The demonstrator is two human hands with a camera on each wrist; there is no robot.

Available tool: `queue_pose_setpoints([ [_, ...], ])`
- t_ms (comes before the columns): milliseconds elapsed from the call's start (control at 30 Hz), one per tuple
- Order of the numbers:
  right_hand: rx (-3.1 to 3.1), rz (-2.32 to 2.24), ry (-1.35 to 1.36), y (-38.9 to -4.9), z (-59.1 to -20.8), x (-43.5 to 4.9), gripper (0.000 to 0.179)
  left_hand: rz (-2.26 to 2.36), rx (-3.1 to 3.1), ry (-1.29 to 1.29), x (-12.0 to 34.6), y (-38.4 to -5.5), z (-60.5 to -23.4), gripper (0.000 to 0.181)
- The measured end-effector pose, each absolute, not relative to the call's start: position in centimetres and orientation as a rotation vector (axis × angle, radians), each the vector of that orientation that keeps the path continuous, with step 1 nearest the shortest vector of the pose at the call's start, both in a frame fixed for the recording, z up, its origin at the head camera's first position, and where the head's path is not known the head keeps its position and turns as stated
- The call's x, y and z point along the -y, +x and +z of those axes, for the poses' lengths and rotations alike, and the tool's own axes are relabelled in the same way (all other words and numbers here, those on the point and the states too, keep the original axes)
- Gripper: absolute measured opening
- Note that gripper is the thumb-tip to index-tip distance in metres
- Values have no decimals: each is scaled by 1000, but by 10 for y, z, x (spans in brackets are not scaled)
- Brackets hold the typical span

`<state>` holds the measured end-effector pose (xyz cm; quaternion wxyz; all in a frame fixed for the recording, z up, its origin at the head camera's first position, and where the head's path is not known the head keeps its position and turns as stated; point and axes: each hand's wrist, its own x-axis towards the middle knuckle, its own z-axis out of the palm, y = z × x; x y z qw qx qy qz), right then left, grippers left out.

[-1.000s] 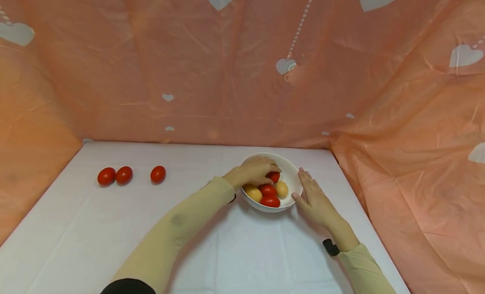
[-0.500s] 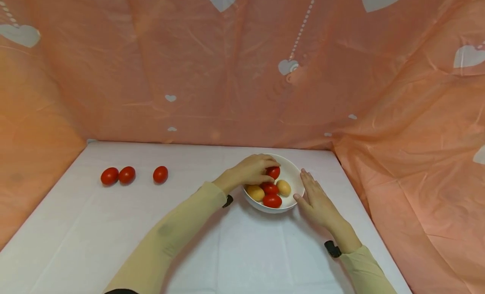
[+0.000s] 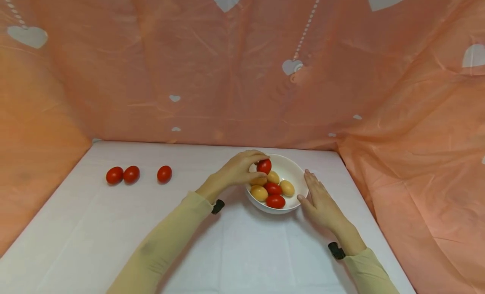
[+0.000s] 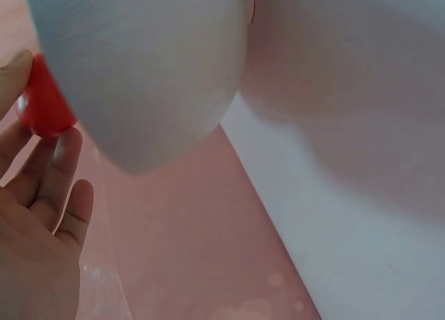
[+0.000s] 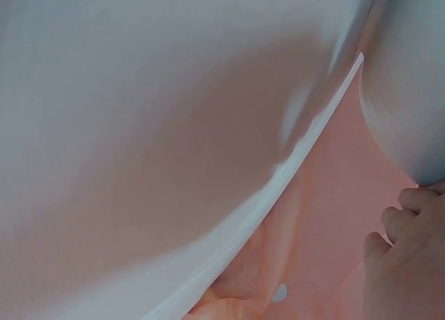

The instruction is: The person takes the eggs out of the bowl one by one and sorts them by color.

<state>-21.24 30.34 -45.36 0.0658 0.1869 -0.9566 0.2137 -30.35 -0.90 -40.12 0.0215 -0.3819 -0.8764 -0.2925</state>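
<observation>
A white bowl (image 3: 275, 210) stands right of centre, holding two red eggs (image 3: 275, 201) and several yellow eggs (image 3: 286, 188). Over its left part, my left hand (image 3: 236, 169) pinches another red egg (image 3: 264, 167) between thumb and fingers. The left wrist view has this red egg (image 4: 43, 104) partly behind the bowl's wall (image 4: 139, 76), with fingertips at its underside. My right hand (image 3: 321, 205) lies along the bowl's right side, fingers straight and tips at the rim. In the right wrist view its knuckles (image 5: 403, 226) are just below the bowl (image 5: 407, 111).
Three more red eggs (image 3: 164, 175) lie on the white tablecloth (image 3: 75, 218) at the back left, two of them side by side. An orange curtain (image 3: 227, 75) with pale hearts hangs behind the table and along both sides. Each wrist wears a black band (image 3: 336, 250).
My left hand has drawn up and left with the red egg, uncovering yellow eggs beneath. My right hand keeps its place at the bowl. The whole head view has shifted slightly.
</observation>
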Motion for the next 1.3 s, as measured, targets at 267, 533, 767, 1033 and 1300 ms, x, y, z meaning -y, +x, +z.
queue_pose_setpoints([
  [267,2892,653,559,-212,-454,-304,77,-982,2602,-1110,42,-293,-401,56],
  [533,2892,650,559,-211,-454,-303,77,-1000,2566,-992,80,-284,-406,56],
  [767,2889,655,567,-210,-452,-302,77,-985,2594,-870,120,-276,-403,58],
  [1033,2887,658,564,-211,-453,-303,77,-902,2622,-805,168,-273,-398,53],
  [1300,2878,658,569,-211,-453,-302,77,-747,2738,-724,211,-270,-393,56],
])
